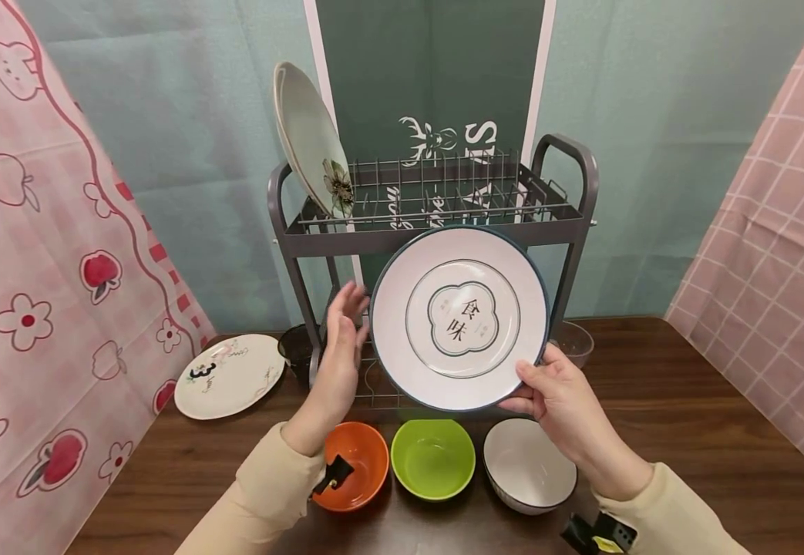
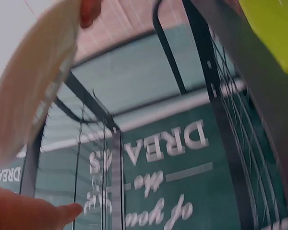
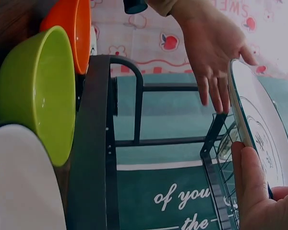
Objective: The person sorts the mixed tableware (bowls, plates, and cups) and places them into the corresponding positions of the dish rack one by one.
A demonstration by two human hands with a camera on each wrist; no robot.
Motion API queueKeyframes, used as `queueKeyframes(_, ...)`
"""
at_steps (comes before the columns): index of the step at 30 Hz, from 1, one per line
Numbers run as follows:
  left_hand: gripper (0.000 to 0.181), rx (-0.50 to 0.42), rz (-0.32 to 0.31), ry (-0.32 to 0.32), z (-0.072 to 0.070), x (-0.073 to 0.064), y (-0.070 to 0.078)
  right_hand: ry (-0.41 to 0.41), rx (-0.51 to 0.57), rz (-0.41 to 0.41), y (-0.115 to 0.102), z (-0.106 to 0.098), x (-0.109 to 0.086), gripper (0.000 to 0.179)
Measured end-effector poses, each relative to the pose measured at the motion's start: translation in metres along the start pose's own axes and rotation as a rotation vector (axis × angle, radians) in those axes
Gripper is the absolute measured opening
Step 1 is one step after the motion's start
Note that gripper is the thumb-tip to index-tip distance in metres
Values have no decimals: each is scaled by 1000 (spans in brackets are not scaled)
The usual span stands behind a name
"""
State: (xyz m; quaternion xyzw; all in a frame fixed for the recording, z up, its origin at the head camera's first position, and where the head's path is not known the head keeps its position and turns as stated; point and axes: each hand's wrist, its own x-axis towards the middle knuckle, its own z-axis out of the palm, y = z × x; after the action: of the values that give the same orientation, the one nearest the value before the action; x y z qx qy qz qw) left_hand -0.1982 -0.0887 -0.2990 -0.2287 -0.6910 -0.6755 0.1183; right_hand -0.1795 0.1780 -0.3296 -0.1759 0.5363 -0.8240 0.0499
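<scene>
A round white plate (image 1: pixel 402 331) with a dark blue rim and printed characters is held up in front of the dish rack (image 1: pixel 402 243), its face toward the head camera. My right hand (image 1: pixel 561 401) pinches its lower right edge, thumb on the face and fingers behind, as the right wrist view also shows. Beside the plate's left edge is my left hand (image 1: pixel 338 354), fingers extended; in the right wrist view this hand (image 3: pixel 213 52) has straight fingers and a gap to the plate (image 3: pixel 264 129).
A flower-painted plate (image 1: pixel 307 131) leans in the rack's top left. An oval plate (image 1: pixel 228 378) lies on the table (image 1: pixel 651 401) at left. Orange (image 1: pixel 356 462), green (image 1: pixel 432 459) and white (image 1: pixel 529 466) bowls stand in front. Dark (image 1: pixel 296 347) and clear glass (image 1: pixel 575 339) vessels flank the rack.
</scene>
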Motion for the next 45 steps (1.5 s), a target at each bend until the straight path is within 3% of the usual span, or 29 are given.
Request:
queueKeyframes(3,66,-53,-51,-74,8,-8,4,-11,-1,1,0,5,1,17)
queueKeyframes(6,60,-78,-56,-93,15,-13,7,-12,-5,7,-1,10,2,17)
queueKeyframes(17,58,-139,-82,14,25,-24,17,-3,-12,27,-4,22,4,16)
queueKeyframes(23,45,-85,-117,79,23,-26,18,-3,-36,57,-4,25,6,17)
queueKeyframes(30,44,-73,-151,193,24,-29,22,-93,-52,83,-9,23,10,18)
queueKeyframes(34,43,-156,-147,237,26,-30,27,-112,-155,50,-15,17,12,14)
queueKeyframes(38,43,-263,-131,275,27,-29,33,-34,-177,-43,-23,9,15,11)
queueKeyframes(42,45,-322,-123,296,25,-30,39,75,-71,-214,-29,-4,22,11)
queueKeyframes(45,45,-347,-111,308,24,-29,41,284,-72,-343,-34,-15,33,4)
